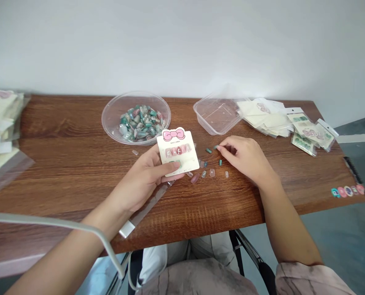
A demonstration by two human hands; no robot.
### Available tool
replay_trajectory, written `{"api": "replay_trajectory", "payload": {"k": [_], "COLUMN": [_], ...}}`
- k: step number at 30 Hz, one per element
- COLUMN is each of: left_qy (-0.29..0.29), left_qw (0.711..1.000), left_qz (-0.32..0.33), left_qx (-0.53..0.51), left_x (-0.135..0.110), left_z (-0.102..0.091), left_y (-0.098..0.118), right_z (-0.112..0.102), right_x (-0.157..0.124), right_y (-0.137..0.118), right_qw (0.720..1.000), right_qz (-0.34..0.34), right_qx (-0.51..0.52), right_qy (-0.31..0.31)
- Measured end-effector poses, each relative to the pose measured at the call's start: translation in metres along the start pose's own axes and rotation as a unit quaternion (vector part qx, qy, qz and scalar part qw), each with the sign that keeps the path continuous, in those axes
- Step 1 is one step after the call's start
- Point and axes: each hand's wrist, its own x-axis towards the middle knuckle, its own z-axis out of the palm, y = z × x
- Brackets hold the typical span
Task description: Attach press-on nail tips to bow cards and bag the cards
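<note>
My left hand (145, 176) grips a small cream card (178, 152) with a pink bow printed on top and a row of pink press-on nails stuck to it, thumb pressed on its lower edge. My right hand (247, 157) rests on the wooden table (62, 164), its fingertips pinched on a small green press-on nail (215, 146). Several loose nails (207, 170), green, pink and clear, lie scattered between the two hands.
A clear round bowl (115, 119) of green and grey nails stands behind the card. A clear rectangular tub (216, 116) sits at back right beside stacked cards and bagged nail sets (308, 133). Plastic sleeves (1, 135) pile at the left edge; stickers (347, 191) near the right corner.
</note>
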Motion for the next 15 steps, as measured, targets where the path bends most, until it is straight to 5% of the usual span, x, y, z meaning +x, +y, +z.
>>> {"api": "replay_trajectory", "payload": {"k": [15], "left_qy": [-0.007], "left_qw": [1.000], "left_qz": [0.003], "left_qx": [-0.007], "left_x": [0.0008], "left_z": [0.0004], "left_y": [0.0001], "right_z": [-0.0021], "right_x": [-0.0015], "right_y": [0.0007], "right_qw": [1.000], "right_qz": [-0.001], "right_qx": [0.016], "right_qy": [-0.004]}}
